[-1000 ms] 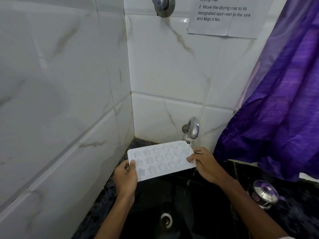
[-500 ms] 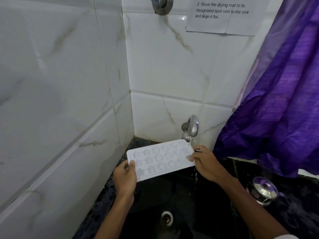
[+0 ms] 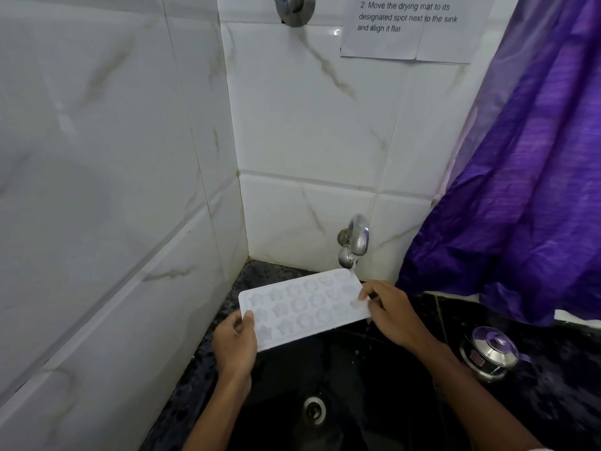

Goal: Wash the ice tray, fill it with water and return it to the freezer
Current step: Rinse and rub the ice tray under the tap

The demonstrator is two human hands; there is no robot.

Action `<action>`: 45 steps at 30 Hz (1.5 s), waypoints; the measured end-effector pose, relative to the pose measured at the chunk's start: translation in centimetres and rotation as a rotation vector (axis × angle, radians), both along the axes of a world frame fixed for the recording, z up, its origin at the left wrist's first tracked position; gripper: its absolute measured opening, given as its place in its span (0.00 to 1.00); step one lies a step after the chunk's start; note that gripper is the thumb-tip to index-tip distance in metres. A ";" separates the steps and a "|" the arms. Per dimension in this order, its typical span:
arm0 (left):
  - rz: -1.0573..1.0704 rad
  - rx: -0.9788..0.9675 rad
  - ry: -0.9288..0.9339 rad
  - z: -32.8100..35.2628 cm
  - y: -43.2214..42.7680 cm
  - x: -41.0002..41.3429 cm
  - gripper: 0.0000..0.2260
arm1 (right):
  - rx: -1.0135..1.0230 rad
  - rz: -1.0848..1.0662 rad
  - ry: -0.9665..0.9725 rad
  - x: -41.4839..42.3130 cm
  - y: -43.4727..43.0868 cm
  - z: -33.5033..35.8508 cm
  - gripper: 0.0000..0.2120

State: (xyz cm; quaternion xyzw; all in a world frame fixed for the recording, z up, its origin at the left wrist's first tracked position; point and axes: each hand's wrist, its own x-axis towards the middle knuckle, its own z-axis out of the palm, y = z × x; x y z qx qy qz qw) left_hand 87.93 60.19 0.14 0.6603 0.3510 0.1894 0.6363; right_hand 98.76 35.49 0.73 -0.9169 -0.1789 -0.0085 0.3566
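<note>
A white ice tray (image 3: 302, 307) with star and round moulds is held face up over the black sink (image 3: 357, 379). My left hand (image 3: 234, 346) grips its near left corner, thumb on top. My right hand (image 3: 388, 310) holds the right end, fingers on the rim. A chrome tap (image 3: 355, 240) on the back wall runs a thin stream of water onto the tray's far right corner, and water drips from the tray's right edge into the sink.
White marble-look tiles close the left and back. A purple curtain (image 3: 527, 177) hangs at the right. A steel pot with a lid (image 3: 491, 353) stands on the dark counter to the right. The sink drain (image 3: 314, 409) lies below the tray. A paper note (image 3: 406, 27) is taped above.
The tray has stayed under the tap with both hands holding it. My right hand's fingers have shifted slightly on the tray's right end, and water now splashes there.
</note>
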 end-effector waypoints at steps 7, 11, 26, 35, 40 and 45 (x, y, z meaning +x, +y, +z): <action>-0.048 0.038 0.019 -1.8 -0.2 -0.5 0.10 | 0.177 -0.140 0.246 -0.9 -0.4 -1.9 0.18; -0.076 0.059 0.017 -2.9 -0.4 -0.8 0.07 | 0.174 -0.145 0.260 -1.1 -0.6 -2.6 0.16; -0.208 0.533 -0.086 -5.2 1.2 -2.6 0.03 | 0.245 -0.234 0.129 -3.1 -1.1 -5.0 0.08; -0.266 0.639 -0.185 -6.0 1.7 -1.5 0.05 | 0.267 -0.246 -0.106 -3.4 -1.6 -5.3 0.04; -0.343 0.534 -0.125 -6.4 1.6 -1.1 0.07 | 0.224 -0.281 0.049 -4.2 -1.7 -6.7 0.10; -0.476 0.326 -0.050 -5.8 0.5 -0.6 0.08 | 0.249 -0.365 0.171 -4.3 -1.5 -7.4 0.07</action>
